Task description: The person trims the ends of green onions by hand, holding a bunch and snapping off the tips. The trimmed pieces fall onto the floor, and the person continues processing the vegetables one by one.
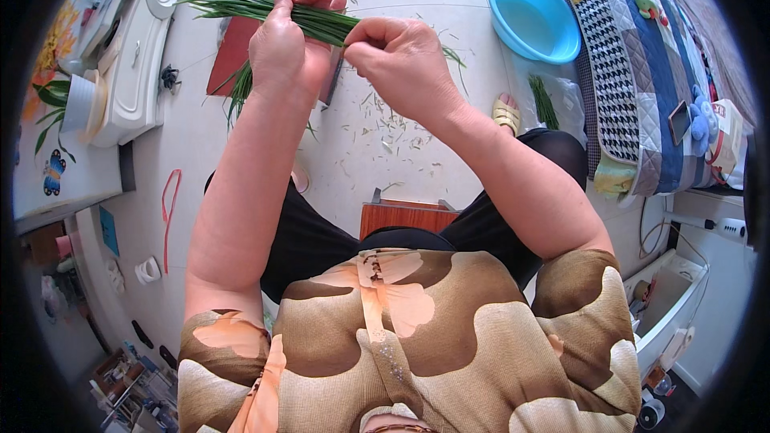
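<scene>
A bunch of garlic chives (246,3) lies across the palm of my left hand (292,42), held under the thumb, with loose ends sticking out to the left. The thumb and bent fingers of my right hand (400,60) pinch the right end of the same bunch; what sits between those fingertips is partly hidden. Below my left hand, more chives (242,85) hang at the edge of a red board or low stool (231,51), mostly covered by my forearm. Chive trimmings (385,114) are scattered over the tiled floor between my feet.
A blue plastic basin (535,18) stands at the upper right. Under it, another chive bundle (543,101) lies on a clear plastic bag (568,96) beside my sandal (506,114). A quilted bed (652,90) borders the right, a white cabinet (135,66) the left. A wooden stool (406,219) is beneath me.
</scene>
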Demonstrator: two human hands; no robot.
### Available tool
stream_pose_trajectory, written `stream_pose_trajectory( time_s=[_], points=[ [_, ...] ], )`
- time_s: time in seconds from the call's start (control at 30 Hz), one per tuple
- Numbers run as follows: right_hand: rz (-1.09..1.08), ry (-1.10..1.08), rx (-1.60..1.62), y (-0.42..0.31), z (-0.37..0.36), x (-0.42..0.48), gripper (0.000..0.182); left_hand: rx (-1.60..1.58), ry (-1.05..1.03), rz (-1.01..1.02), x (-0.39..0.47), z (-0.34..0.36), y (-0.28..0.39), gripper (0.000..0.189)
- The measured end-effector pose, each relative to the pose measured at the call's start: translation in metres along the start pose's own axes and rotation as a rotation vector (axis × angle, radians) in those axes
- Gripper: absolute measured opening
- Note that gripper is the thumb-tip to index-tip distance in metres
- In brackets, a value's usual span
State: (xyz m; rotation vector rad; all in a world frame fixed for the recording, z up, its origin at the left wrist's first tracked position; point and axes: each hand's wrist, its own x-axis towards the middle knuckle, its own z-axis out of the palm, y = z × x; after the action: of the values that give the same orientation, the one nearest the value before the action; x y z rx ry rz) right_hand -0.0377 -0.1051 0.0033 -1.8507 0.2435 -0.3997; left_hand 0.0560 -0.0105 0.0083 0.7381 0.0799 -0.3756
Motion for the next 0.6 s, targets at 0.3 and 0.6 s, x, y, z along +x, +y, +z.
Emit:
stream_pose_trajectory(
  time_s=[0.3, 0.6],
  points=[
    [-0.086, 0.044, -0.035, -0.017, -0.033, -0.003, 0.016, -0.062, 0.003, 0.025, 0.015, -0.009, 0.025, 0.015],
    [-0.158, 0.095, -0.077, -0.008, -0.072, -0.007, 0.019, -0.163, -0.033, 0.02, 0.043, -0.047, 0.074, 0.019]
  ],
)
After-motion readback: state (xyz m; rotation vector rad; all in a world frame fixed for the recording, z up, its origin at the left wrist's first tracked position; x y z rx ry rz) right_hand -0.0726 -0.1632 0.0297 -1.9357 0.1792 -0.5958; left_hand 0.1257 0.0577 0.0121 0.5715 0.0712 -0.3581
